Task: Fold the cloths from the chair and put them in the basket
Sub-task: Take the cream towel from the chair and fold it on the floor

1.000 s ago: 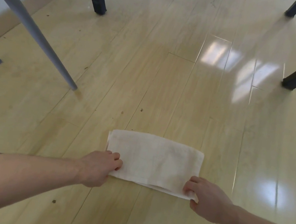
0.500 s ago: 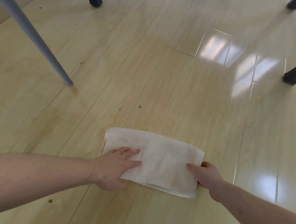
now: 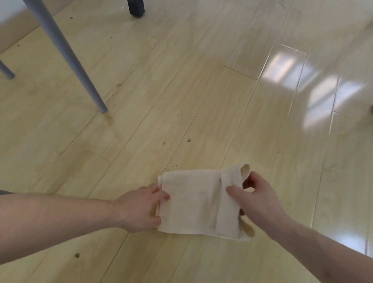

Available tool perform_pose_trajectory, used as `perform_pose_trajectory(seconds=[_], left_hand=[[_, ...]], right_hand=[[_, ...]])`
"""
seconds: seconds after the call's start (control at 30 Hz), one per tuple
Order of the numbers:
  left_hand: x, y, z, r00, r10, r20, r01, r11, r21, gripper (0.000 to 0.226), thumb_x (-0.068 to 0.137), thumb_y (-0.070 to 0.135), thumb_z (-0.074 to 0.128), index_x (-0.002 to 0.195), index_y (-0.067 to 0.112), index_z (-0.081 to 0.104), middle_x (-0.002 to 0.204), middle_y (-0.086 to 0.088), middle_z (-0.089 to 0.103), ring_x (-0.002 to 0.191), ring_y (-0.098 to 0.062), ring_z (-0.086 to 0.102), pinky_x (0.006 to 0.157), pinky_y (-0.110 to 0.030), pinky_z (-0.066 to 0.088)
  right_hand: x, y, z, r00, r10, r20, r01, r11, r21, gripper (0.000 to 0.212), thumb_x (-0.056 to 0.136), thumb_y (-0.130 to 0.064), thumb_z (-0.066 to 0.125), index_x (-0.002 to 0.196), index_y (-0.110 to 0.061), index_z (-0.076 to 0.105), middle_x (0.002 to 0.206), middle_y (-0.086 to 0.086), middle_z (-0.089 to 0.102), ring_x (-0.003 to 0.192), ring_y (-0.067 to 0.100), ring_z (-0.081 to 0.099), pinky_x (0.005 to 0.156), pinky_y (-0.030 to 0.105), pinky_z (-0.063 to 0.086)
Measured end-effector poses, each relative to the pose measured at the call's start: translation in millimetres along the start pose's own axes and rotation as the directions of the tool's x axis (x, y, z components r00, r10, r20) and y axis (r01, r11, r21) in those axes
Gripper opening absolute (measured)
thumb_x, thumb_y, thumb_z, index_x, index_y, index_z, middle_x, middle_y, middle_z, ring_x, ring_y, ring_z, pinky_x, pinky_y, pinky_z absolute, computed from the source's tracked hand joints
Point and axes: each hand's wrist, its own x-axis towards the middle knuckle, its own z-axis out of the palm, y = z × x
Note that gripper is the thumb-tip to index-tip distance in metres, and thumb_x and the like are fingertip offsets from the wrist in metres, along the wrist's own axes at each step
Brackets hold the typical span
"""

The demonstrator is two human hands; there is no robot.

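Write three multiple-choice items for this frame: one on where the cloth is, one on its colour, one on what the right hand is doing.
1. Where does the cloth lie?
A. on the wooden floor
B. on a chair seat
C. in a basket

2. What colour is the cloth?
A. dark blue
B. cream-white
C. red

3. What is the right hand doing?
A. resting flat on the floor
B. holding a basket
C. pinching the cloth's right end, lifted and turned over toward the left hand

Key: 1 A, floorboards show all round it; 2 B, pale fabric; 3 C, the fingers grip the raised flap.
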Motion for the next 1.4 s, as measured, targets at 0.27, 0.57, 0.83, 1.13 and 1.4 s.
perform_pose_trajectory(seconds=[0.27, 0.57, 0.83, 1.13, 1.4], left_hand=[[-5.2, -1.6, -0.1, 0.995, 0.094, 0.041, -0.085, 0.980, -0.182, 0.066, 0.088, 0.020, 0.055, 0.151, 0.032, 0.043, 0.151, 0.015, 0.046, 0.136, -0.008, 0.047, 0.106, -0.020, 0.039], [9.2, -9.7, -17.0, 0.956, -0.150, -0.254, 0.084, 0.964, -0.253, 0.032, 0.095, 0.045, 0.055, 0.123, 0.029, 0.055, 0.124, 0.015, 0.052, 0.103, -0.008, 0.058, 0.089, -0.032, 0.053], [41.6, 26.9, -23.7, 0.986, -0.108, -0.125, 0.047, 0.908, -0.417, 0.068, 0.090, 0.047, 0.064, 0.149, 0.024, 0.039, 0.142, 0.003, 0.052, 0.118, -0.018, 0.056, 0.097, -0.037, 0.052], [27.8, 29.8, -28.0, 0.965, 0.013, -0.260, -0.035, 0.996, -0.081, 0.092, 0.073, 0.054, 0.071, 0.147, 0.025, 0.027, 0.145, 0.007, 0.043, 0.126, -0.017, 0.048, 0.101, -0.038, 0.050], [40.3, 29.1, -23.3, 0.956, 0.207, -0.210, -0.174, 0.970, 0.168, 0.039, 0.091, 0.035, 0.061, 0.129, 0.029, 0.053, 0.124, 0.010, 0.060, 0.116, -0.015, 0.050, 0.101, -0.034, 0.040]], right_hand=[[0.6, -7.1, 86.7, 0.970, -0.068, 0.233, 0.091, 0.992, -0.088, 0.018, 0.084, -0.021, 0.066, 0.099, -0.030, 0.059, 0.099, -0.013, 0.065, 0.086, 0.010, 0.068, 0.084, 0.034, 0.060], [16.1, 27.8, 62.4, 0.993, -0.117, 0.018, 0.118, 0.983, -0.140, 0.030, 0.088, -0.017, 0.064, 0.114, -0.032, 0.060, 0.116, -0.016, 0.060, 0.093, 0.003, 0.062, 0.080, 0.022, 0.048], [30.4, 63.9, 34.6, 0.940, 0.318, 0.122, -0.306, 0.946, -0.107, 0.059, 0.083, -0.031, 0.073, 0.136, -0.017, 0.053, 0.117, -0.003, 0.065, 0.104, 0.019, 0.065, 0.084, 0.032, 0.052], [30.5, 40.8, 35.7, 0.942, -0.114, 0.315, 0.222, 0.917, -0.332, 0.019, 0.085, -0.031, 0.065, 0.102, -0.038, 0.066, 0.105, -0.015, 0.062, 0.091, 0.007, 0.062, 0.082, 0.032, 0.056], [29.2, 41.6, 32.7, 0.900, -0.104, 0.423, 0.314, 0.827, -0.465, 0.046, 0.077, -0.034, 0.076, 0.120, -0.031, 0.060, 0.112, -0.012, 0.062, 0.101, 0.012, 0.061, 0.086, 0.031, 0.054]])
